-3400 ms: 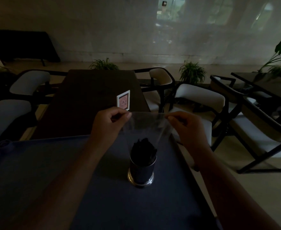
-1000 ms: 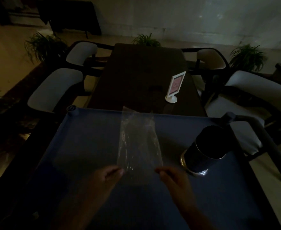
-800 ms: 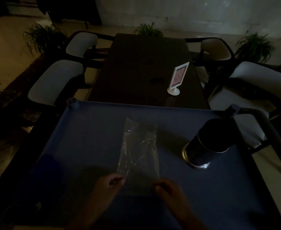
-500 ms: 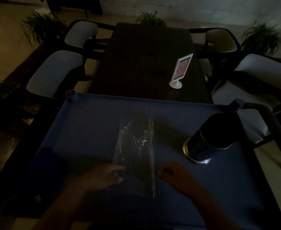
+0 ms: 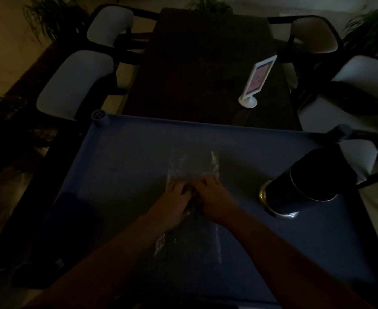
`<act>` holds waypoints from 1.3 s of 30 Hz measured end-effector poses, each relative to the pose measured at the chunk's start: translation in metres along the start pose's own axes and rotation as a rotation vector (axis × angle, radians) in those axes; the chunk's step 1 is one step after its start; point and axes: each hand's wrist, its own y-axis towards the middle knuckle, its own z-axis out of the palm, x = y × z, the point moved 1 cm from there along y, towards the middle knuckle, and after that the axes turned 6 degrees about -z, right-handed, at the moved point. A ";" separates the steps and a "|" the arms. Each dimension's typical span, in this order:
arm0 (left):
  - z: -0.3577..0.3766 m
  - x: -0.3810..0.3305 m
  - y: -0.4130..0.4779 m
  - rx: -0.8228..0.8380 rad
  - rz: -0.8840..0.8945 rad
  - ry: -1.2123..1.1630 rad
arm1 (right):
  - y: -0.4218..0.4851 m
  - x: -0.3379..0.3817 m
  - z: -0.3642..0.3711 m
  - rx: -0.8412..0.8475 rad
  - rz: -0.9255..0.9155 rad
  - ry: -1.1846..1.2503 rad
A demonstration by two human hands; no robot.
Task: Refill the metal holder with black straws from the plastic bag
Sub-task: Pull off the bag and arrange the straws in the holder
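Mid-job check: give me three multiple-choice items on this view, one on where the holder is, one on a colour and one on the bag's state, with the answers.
1. Where does the metal holder stand relative to the plastic bag?
A) left of it
B) right of it
C) on top of it

2. What colour is the tray surface?
A) blue
B) red
C) white

3. The bag is:
A) hanging over the holder
B) stuffed into the holder
C) lying on the tray

Answers:
1 B: the holder sits near the tray's right edge, apart from the bag.
2 A: the bare surface around the bag reads blue, even in the dim light.
3 C: it lies flat, with the left hand and right hand on its middle.
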 end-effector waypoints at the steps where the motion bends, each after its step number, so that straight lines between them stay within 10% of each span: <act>1: 0.005 0.005 0.000 0.003 -0.004 0.032 | 0.002 -0.003 0.004 0.029 0.019 0.000; 10: 0.017 0.017 0.000 0.290 -0.076 0.112 | -0.006 -0.021 0.031 0.043 0.012 -0.052; 23: -0.027 -0.033 0.028 0.206 -0.129 -0.045 | -0.064 -0.018 -0.048 -0.146 0.033 0.227; 29: -0.052 -0.108 0.060 0.131 -0.015 -0.499 | -0.127 -0.034 -0.119 -0.429 0.043 0.328; 39: -0.055 -0.208 0.082 -0.125 0.032 -0.564 | -0.207 -0.116 -0.161 -1.089 0.207 0.755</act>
